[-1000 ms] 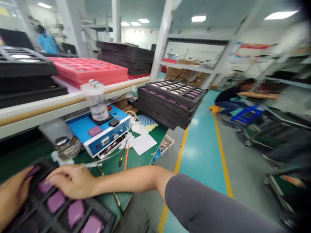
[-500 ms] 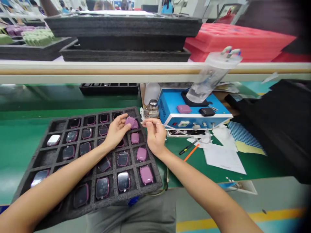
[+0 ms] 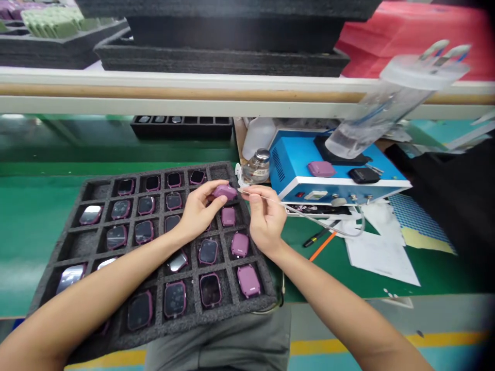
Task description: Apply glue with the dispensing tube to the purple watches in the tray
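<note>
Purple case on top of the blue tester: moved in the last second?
No. The purple case sits on the blue tester top, just left of the black case, as before; only the camera shifted.

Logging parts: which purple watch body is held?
The purple watch body in the left hand, above the foam tray; others lie in pockets or on the blue tester. Right hand pinches a thin tube.

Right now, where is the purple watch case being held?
In the head view's centre, the purple watch case is pinched in the left hand above the foam tray's far right corner, left of the right hand.
</note>
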### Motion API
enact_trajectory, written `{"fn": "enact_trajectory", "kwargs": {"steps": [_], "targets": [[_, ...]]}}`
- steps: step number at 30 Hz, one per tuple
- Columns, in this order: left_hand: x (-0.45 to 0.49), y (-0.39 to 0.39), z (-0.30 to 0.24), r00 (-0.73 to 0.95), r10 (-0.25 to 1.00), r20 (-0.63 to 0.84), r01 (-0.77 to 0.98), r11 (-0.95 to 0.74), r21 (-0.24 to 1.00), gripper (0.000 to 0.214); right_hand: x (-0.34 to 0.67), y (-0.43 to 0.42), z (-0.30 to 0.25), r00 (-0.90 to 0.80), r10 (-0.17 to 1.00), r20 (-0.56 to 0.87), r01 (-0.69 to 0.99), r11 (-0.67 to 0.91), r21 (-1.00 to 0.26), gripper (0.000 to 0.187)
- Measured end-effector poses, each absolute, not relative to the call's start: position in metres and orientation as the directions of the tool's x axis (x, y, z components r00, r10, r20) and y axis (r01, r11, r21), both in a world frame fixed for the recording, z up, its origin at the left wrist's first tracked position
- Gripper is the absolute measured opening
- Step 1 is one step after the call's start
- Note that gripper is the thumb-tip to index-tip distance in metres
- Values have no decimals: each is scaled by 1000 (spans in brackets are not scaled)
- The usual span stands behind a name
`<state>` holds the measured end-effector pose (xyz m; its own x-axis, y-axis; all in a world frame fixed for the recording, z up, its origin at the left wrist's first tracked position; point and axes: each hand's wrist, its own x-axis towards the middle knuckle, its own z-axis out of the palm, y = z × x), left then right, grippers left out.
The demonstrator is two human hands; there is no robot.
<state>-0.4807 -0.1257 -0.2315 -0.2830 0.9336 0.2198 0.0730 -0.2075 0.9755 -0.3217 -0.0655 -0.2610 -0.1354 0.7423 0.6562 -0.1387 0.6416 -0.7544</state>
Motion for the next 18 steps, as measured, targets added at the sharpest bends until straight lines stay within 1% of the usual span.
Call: {"fn": "enact_trajectory", "kwargs": {"steps": [2, 4, 5, 9, 14, 18], "targets": [[-479, -126, -232, -285, 941, 185, 18, -188, 982, 37, -322, -66, -260, -118, 748, 653, -141, 639, -757, 16], [-478, -126, -233, -309, 939, 152, -45, -174, 984, 39, -321, -67, -260, -118, 750, 651, -152, 634, -758, 15], [-478, -126, -233, -322, 935, 146, -51, -171, 984, 41, -321, -67, -259, -125, 749, 650, -155, 632, -759, 15], [-477, -126, -232, -322, 935, 147, 24, -147, 989, 49, -320, -69, -259, -162, 750, 641, -158, 622, -767, 15], [-476, -128, -229, -317, 947, 61, -63, -86, 994, 48, -320, -70, -259, -169, 765, 621, -154, 602, -784, 15], [-475, -128, -228, -325, 945, 37, -84, -68, 994, 51, -321, -69, -258, -167, 781, 602, -147, 584, -798, 16]]}}
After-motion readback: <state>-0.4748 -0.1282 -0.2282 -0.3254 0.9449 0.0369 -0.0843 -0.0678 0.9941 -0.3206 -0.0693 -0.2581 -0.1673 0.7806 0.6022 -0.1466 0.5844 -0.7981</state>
